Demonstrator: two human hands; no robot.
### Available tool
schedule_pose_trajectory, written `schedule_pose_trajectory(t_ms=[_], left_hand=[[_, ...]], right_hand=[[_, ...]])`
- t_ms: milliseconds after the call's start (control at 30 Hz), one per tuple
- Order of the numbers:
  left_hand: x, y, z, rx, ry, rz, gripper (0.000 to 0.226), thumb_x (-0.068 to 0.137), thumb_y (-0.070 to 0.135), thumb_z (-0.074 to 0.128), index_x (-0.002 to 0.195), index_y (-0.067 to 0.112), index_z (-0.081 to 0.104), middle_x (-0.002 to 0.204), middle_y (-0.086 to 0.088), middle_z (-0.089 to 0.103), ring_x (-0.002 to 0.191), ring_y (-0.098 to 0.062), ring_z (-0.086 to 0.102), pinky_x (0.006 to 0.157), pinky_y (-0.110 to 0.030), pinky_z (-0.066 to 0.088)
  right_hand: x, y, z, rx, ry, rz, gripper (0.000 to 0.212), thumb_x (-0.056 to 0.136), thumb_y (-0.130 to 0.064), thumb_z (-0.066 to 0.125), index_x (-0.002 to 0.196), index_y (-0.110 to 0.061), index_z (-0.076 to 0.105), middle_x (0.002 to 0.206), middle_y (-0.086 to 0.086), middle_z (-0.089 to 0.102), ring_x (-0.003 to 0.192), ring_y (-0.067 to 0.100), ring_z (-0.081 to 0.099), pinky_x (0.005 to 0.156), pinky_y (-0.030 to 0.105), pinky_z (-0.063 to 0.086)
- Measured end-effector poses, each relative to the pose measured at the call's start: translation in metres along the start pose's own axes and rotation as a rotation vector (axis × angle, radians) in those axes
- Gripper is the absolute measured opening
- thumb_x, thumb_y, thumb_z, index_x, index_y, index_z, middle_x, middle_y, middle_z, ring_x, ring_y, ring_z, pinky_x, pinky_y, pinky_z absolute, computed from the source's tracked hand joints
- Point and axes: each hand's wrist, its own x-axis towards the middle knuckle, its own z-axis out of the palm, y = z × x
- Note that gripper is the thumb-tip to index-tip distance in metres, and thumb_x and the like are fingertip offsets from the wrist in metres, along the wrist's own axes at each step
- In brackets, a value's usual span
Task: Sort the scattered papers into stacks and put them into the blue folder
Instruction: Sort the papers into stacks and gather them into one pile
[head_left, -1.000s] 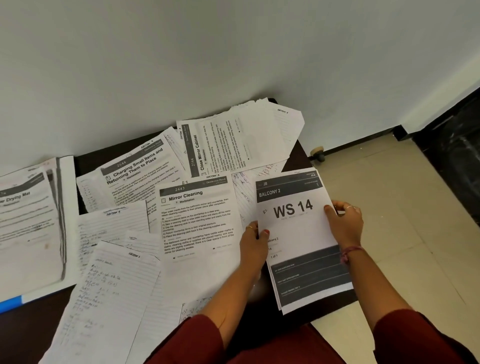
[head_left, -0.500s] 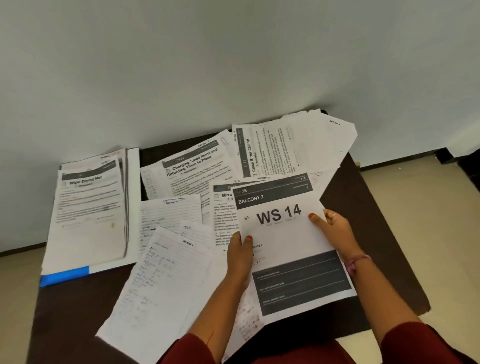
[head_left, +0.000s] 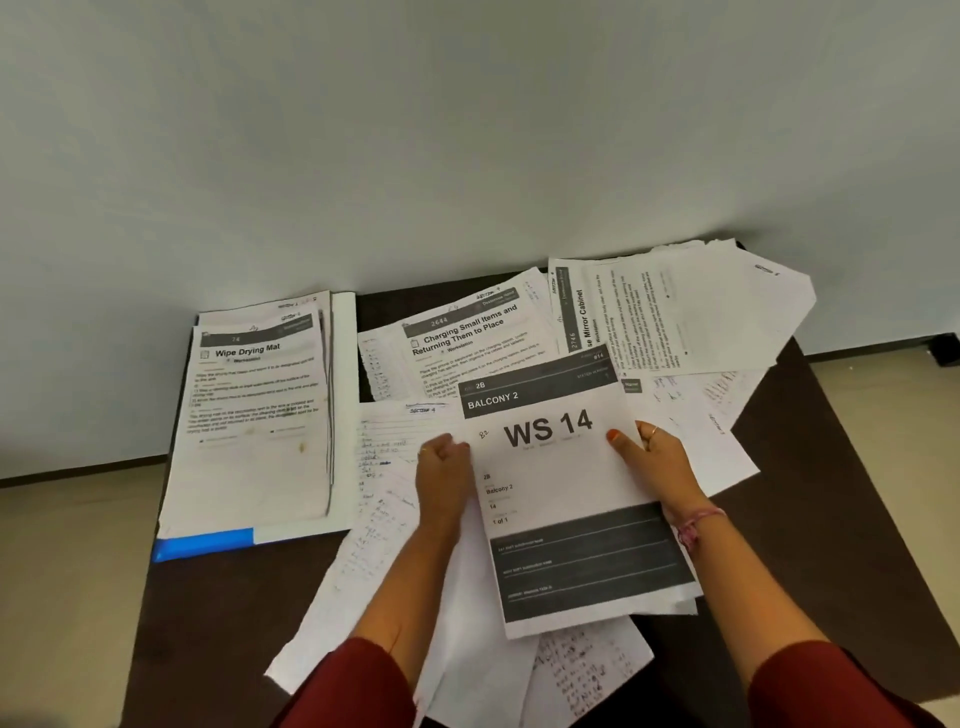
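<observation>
White printed "WS 14" sheet (head_left: 566, 493) held over the scattered loose papers (head_left: 395, 519); left hand (head_left: 441, 478) and right hand (head_left: 657, 467) pinch its side edges. Long axis runs away from person. Open blue folder (head_left: 208, 543) with paper stack lies leftward, nearer left hand.

I see matt white printed paper sheets (head_left: 561, 467), a glossy blue plastic folder (head_left: 205, 543), and a smooth dark wood-look counter (head_left: 852, 499).
</observation>
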Motion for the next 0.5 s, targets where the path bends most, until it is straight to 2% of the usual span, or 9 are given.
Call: schedule_pose_trajectory(t_ms=[100, 133, 267, 333, 400, 500], left_hand=[[0.029, 0.026, -0.012, -0.004, 0.065, 0.082, 0.018, 0.089, 0.005, 0.052, 0.100, 0.019, 0.052, 0.093, 0.004, 0.056, 0.090, -0.015, 0.053, 0.088, -0.034, 0.045], [0.039, 0.035, -0.014, 0.006, 0.069, 0.095, 0.019, 0.089, 0.003, 0.051, 0.102, 0.018, 0.051, 0.093, 0.006, 0.054, 0.091, -0.014, 0.051, 0.087, -0.031, 0.042], [0.072, 0.052, -0.017, 0.051, 0.066, 0.128, 0.040, 0.091, 0.004, 0.054, 0.129, 0.008, 0.048, 0.125, -0.005, 0.053, 0.110, -0.019, 0.053, 0.087, -0.028, 0.047], [0.077, 0.054, -0.016, 0.058, 0.056, 0.156, 0.040, 0.093, 0.007, 0.054, 0.132, 0.010, 0.046, 0.126, -0.003, 0.050, 0.107, -0.015, 0.052, 0.074, -0.021, 0.050], [0.078, 0.051, -0.015, 0.082, 0.027, 0.170, 0.041, 0.094, 0.010, 0.054, 0.134, 0.012, 0.044, 0.123, -0.001, 0.050, 0.104, -0.012, 0.052, 0.063, -0.015, 0.046], [0.074, 0.038, -0.013, 0.111, 0.001, 0.194, 0.042, 0.094, 0.011, 0.054, 0.134, 0.011, 0.044, 0.127, -0.004, 0.052, 0.109, -0.015, 0.054, 0.070, -0.017, 0.048]], right_hand=[[0.011, -0.011, 0.010, -0.045, 0.027, -0.009, 0.038, 0.094, -0.031, 0.058, 0.127, -0.012, 0.059, 0.120, -0.001, 0.061, 0.109, 0.023, 0.059, 0.099, 0.043, 0.048], [0.014, -0.014, 0.013, -0.049, 0.031, -0.008, 0.038, 0.094, -0.030, 0.058, 0.127, -0.012, 0.058, 0.119, -0.001, 0.061, 0.108, 0.023, 0.059, 0.099, 0.042, 0.048], [0.021, -0.018, 0.019, -0.060, 0.007, 0.026, 0.032, 0.094, -0.030, 0.059, 0.121, -0.013, 0.062, 0.116, 0.002, 0.066, 0.100, 0.022, 0.064, 0.089, 0.038, 0.054], [0.020, -0.018, 0.023, -0.056, -0.014, 0.044, 0.027, 0.093, -0.030, 0.059, 0.116, -0.015, 0.065, 0.110, 0.001, 0.068, 0.094, 0.019, 0.066, 0.079, 0.032, 0.056], [0.013, -0.018, 0.028, -0.045, -0.038, 0.048, 0.022, 0.094, -0.029, 0.059, 0.111, -0.017, 0.065, 0.104, 0.000, 0.070, 0.089, 0.016, 0.067, 0.067, 0.022, 0.055], [0.002, -0.011, 0.033, -0.034, -0.048, 0.057, 0.022, 0.094, -0.028, 0.059, 0.111, -0.015, 0.065, 0.101, -0.001, 0.070, 0.087, 0.015, 0.068, 0.063, 0.018, 0.055]])
